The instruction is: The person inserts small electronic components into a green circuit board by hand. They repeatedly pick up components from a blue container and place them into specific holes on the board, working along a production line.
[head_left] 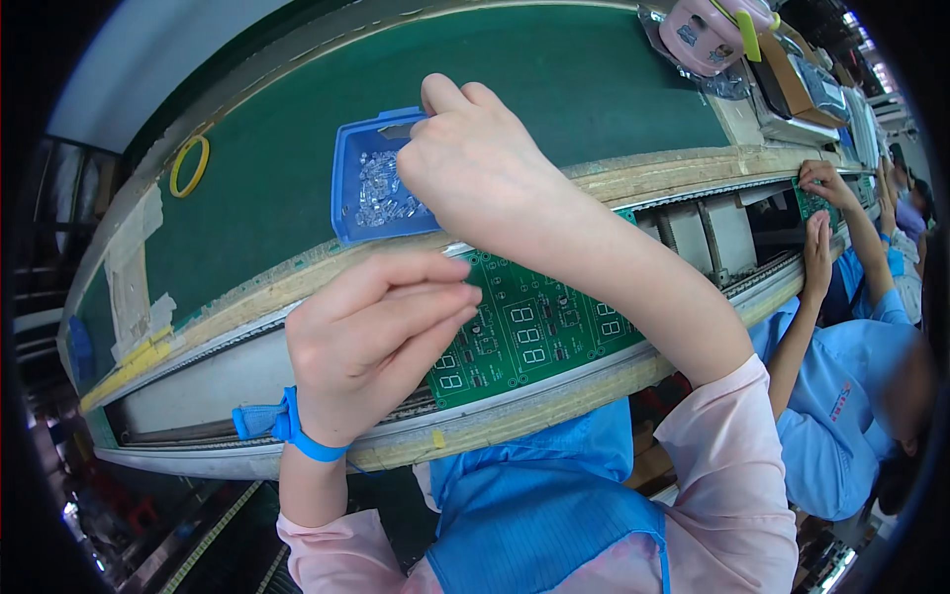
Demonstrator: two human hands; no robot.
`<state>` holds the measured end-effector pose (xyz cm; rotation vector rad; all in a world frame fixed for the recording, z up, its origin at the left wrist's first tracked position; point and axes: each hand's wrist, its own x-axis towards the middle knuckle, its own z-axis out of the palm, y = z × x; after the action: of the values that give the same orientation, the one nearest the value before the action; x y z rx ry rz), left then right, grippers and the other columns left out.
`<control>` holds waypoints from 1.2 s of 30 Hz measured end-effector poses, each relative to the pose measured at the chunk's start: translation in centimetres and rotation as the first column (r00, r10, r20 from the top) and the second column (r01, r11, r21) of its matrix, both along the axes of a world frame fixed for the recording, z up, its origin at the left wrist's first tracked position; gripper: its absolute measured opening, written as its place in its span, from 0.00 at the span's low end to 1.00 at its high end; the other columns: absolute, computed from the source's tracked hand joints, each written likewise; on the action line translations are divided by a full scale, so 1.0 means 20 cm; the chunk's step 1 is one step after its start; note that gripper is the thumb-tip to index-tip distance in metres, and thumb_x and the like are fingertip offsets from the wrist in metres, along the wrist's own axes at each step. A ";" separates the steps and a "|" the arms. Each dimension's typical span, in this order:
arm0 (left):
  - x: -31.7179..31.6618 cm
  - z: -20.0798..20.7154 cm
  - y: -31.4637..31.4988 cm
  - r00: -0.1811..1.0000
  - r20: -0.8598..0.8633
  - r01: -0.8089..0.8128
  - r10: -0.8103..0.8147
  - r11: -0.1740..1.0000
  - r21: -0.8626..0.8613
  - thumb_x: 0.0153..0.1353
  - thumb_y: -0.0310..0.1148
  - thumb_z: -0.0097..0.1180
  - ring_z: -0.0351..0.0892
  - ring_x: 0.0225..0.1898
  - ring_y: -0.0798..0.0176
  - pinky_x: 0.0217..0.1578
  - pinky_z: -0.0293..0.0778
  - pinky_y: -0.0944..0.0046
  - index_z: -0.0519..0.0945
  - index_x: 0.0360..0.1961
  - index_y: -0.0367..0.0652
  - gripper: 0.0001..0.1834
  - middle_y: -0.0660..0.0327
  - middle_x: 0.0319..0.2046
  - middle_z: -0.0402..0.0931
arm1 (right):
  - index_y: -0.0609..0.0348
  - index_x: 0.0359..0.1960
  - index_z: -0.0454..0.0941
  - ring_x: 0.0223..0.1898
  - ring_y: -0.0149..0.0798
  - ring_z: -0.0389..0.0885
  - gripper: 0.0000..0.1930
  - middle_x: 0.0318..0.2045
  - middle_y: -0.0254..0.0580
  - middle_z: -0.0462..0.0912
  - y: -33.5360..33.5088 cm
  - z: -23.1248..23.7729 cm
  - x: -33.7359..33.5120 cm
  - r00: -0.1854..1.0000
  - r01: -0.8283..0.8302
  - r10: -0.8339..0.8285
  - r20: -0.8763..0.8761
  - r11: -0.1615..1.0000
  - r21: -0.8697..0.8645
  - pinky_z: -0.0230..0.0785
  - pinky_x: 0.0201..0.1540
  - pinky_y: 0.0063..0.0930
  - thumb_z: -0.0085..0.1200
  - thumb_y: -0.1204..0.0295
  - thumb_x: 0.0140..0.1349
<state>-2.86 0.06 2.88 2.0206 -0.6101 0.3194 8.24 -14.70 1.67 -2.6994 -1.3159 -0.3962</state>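
Observation:
A green circuit board (539, 342) with white printed digit outlines lies across the rails in front of me. My left hand (381, 337) is over the board's left end, thumb and fingers pressed together; anything in them is too small or hidden to make out. A blue wrist strap (297, 428) circles that wrist. My right hand (475, 163) is raised over the right side of a blue bin (342, 188), its fingers curled closed with their tips hidden from view. Many small clear parts, like clear LEDs (381, 193), lie loose in the bin.
The bin stands on a green work surface (257, 148) beyond a wooden ledge (247, 289). A yellow ring (190, 166) lies at the left. A pink bucket (708, 35) and cardboard box (787, 74) stand far right. Co-workers' hands (826, 188) hold another board further along the rails.

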 end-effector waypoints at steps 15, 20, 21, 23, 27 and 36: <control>0.07 -0.21 -0.08 0.981 -0.191 0.061 -0.041 0.993 0.101 0.52 0.18 0.65 0.85 0.35 0.57 0.35 0.79 0.63 0.86 0.34 0.36 0.08 0.55 0.34 0.84 | 0.59 0.23 0.84 0.35 0.45 0.81 0.04 0.22 0.43 0.84 0.05 -0.04 0.04 0.997 -0.080 0.080 0.008 0.978 0.190 0.72 0.36 0.37 0.61 0.73 0.47; 0.07 -0.23 -0.11 0.965 -0.263 -0.012 0.025 0.999 0.050 0.51 0.18 0.65 0.85 0.35 0.57 0.36 0.79 0.63 0.87 0.33 0.36 0.07 0.55 0.34 0.84 | 0.66 0.29 0.84 0.29 0.48 0.85 0.06 0.24 0.51 0.83 -0.10 0.07 -0.01 0.983 0.059 0.013 -0.183 0.924 0.379 0.76 0.33 0.38 0.59 0.77 0.50; 0.07 -0.24 -0.11 0.964 -0.262 -0.030 0.039 0.999 0.038 0.51 0.18 0.65 0.85 0.35 0.57 0.36 0.79 0.63 0.87 0.32 0.36 0.07 0.55 0.34 0.85 | 0.66 0.31 0.83 0.29 0.47 0.85 0.06 0.24 0.51 0.83 -0.16 0.07 -0.03 0.975 0.086 0.017 -0.221 0.889 0.451 0.76 0.33 0.37 0.59 0.77 0.52; 0.08 -0.25 -0.12 0.966 -0.247 -0.072 0.079 0.997 0.039 0.51 0.18 0.65 0.85 0.35 0.57 0.36 0.79 0.63 0.87 0.32 0.37 0.06 0.56 0.33 0.85 | 0.67 0.32 0.83 0.28 0.45 0.85 0.06 0.24 0.51 0.83 -0.27 0.06 -0.06 0.947 0.171 0.003 -0.321 0.841 0.514 0.76 0.33 0.35 0.58 0.77 0.54; 0.09 -0.26 -0.15 0.961 -0.243 -0.123 0.132 0.991 0.053 0.50 0.20 0.67 0.85 0.35 0.58 0.37 0.78 0.63 0.87 0.31 0.38 0.06 0.57 0.30 0.86 | 0.66 0.30 0.83 0.30 0.50 0.85 0.06 0.25 0.52 0.84 -0.43 0.01 -0.07 0.848 0.371 -0.076 -0.525 0.793 0.483 0.77 0.36 0.40 0.55 0.77 0.55; 0.11 -0.30 -0.19 0.987 -0.100 -0.110 0.129 0.978 0.178 0.48 0.21 0.69 0.83 0.34 0.61 0.39 0.76 0.63 0.87 0.27 0.44 0.06 0.63 0.30 0.87 | 0.65 0.27 0.82 0.31 0.56 0.84 0.05 0.25 0.56 0.83 -0.45 -0.10 -0.06 0.805 0.404 -0.124 -0.580 0.831 0.383 0.78 0.38 0.46 0.54 0.78 0.53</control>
<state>-0.59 -3.70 -3.07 2.2300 -0.4605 0.2296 6.98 -23.62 -0.31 -2.2991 -0.5631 0.0236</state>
